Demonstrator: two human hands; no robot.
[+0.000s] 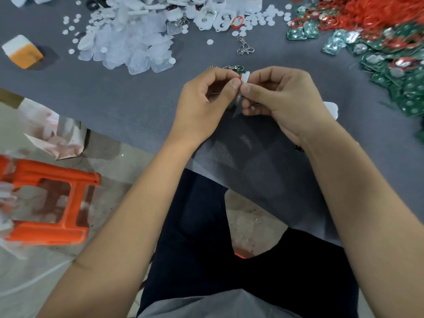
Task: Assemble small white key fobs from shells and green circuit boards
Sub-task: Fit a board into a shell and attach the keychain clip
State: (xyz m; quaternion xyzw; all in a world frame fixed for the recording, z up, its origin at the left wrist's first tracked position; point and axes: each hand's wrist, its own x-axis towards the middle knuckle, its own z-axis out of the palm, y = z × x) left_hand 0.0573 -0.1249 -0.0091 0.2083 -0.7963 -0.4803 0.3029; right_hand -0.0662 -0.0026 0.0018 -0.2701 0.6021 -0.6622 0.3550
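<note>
My left hand (207, 104) and my right hand (282, 97) meet above the grey table (137, 95), both pinching one small white key fob (243, 80) between thumbs and forefingers. A red edge and a bit of green show at the fob's top; most of it is hidden by my fingers. A pile of clear and white shells (137, 40) lies at the far left-centre. Green circuit boards (394, 56) with red loops are heaped at the far right.
White round discs (259, 21) and metal clasps (244, 48) are scattered at the back. An orange-and-white block (23, 51) sits far left. A white piece (331, 110) lies by my right wrist. An orange stool (50, 203) stands on the floor, lower left.
</note>
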